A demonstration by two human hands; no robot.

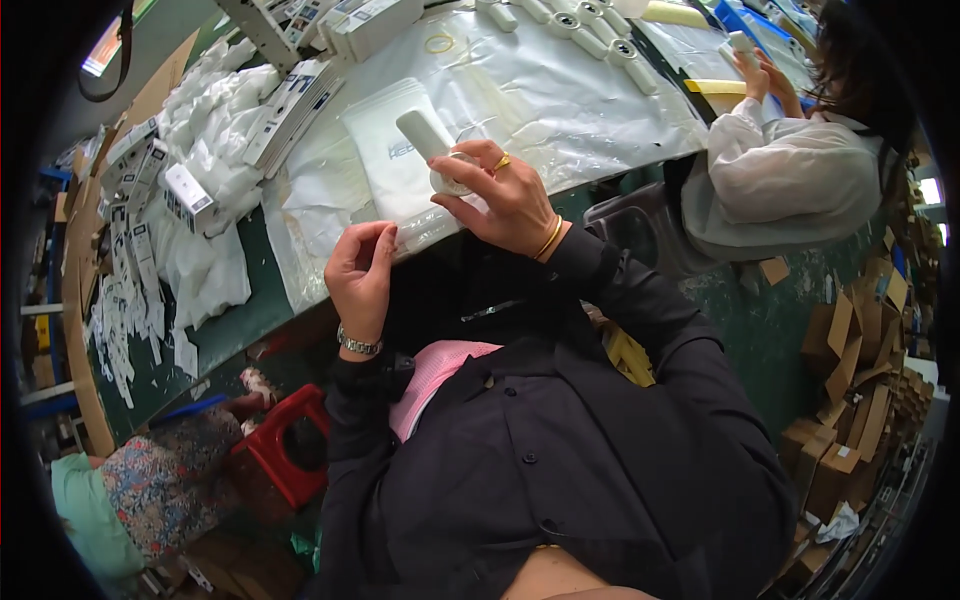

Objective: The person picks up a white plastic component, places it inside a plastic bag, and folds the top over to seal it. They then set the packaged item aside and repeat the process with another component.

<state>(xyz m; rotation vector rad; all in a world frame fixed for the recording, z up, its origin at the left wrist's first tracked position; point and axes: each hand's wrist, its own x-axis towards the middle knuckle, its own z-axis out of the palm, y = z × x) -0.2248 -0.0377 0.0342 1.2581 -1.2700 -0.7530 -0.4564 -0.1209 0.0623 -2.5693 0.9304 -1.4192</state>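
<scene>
My right hand [505, 200] is wrapped round the round end of a white device [424, 132] with a smooth handle, whose exact kind I cannot make out. The handle points away to the far left, over a frosted plastic bag [385, 165] lying flat on the table. The bag's near edge is clear and crinkled by the table's front edge. My left hand [362, 275] is closed in a pinch at that near edge, thumb against forefinger, apparently on the bag's corner. Part of the device is hidden behind my right fingers.
Several similar white devices [590, 30] lie at the far side. Flat printed cartons [290, 115] and a heap of white plastic bags [205, 120] are on the left. At the right a co-worker in a white top [790, 180] sits handling a white item. A red stool [290, 450] stands lower left.
</scene>
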